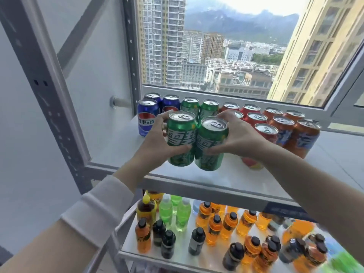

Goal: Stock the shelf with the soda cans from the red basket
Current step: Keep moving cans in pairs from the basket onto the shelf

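Placing step — left hand point(155, 142) and right hand point(239, 138) each grip a green can point(181, 138); next, set down near shelf point(122, 146) front, behind-row aligned.

The left hand point(155, 143) grips the left green can point(180, 138) and the right hand point(241, 138) grips the right green can point(211, 144), the cans touching side by side over the shelf point(120, 142). Blue cans point(147, 117) stand far left, red cans point(256, 117) and orange cans point(303, 134) to the right.

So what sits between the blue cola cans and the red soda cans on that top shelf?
In the head view, two green soda cans stand at the back; the left hand and right hand hold two more in front.
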`<state>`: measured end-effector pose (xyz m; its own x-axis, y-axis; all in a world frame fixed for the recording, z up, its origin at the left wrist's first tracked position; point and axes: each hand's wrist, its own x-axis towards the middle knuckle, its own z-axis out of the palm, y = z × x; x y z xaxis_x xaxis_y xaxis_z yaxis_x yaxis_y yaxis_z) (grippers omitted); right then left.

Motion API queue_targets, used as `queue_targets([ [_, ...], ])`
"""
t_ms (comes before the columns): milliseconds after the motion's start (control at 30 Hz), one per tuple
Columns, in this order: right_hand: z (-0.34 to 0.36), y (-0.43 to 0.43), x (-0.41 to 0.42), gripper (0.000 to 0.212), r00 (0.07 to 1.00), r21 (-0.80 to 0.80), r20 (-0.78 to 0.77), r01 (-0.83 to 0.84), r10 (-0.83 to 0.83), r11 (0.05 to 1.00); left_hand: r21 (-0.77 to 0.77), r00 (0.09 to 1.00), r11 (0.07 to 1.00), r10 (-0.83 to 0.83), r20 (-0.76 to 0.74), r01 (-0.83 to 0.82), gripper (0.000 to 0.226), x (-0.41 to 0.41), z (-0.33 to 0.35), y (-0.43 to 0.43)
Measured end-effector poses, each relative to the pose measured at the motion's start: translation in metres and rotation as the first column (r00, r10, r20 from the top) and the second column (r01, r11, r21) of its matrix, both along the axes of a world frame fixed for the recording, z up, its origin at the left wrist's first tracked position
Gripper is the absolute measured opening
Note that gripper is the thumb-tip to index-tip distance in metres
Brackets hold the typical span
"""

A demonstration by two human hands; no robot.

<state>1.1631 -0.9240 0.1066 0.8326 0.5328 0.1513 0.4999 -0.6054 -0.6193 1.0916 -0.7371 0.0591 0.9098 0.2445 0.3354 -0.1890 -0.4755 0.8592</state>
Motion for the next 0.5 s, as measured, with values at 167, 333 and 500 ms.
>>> queue_targets([
  [167,0.013,0.03,0.044,0.085,0.998,-0.151,0.052,0.054,-0.046,0.987,-0.005,0.999,0.999,-0.033,0.006,0.033,0.075,0.043,0.003,0.022],
  [333,0.021,0.046,0.075,0.089,0.992,-0.22,0.124,0.041,-0.014,0.975,0.023,0.999,0.999,-0.033,0.0,0.032,0.076,0.077,0.0,0.037],
  [500,0.023,0.048,0.095,0.089,0.986,-0.341,0.165,0.072,-0.016,0.937,0.052,1.0,0.998,-0.025,-0.017,0.026,0.075,0.101,-0.005,0.042],
])
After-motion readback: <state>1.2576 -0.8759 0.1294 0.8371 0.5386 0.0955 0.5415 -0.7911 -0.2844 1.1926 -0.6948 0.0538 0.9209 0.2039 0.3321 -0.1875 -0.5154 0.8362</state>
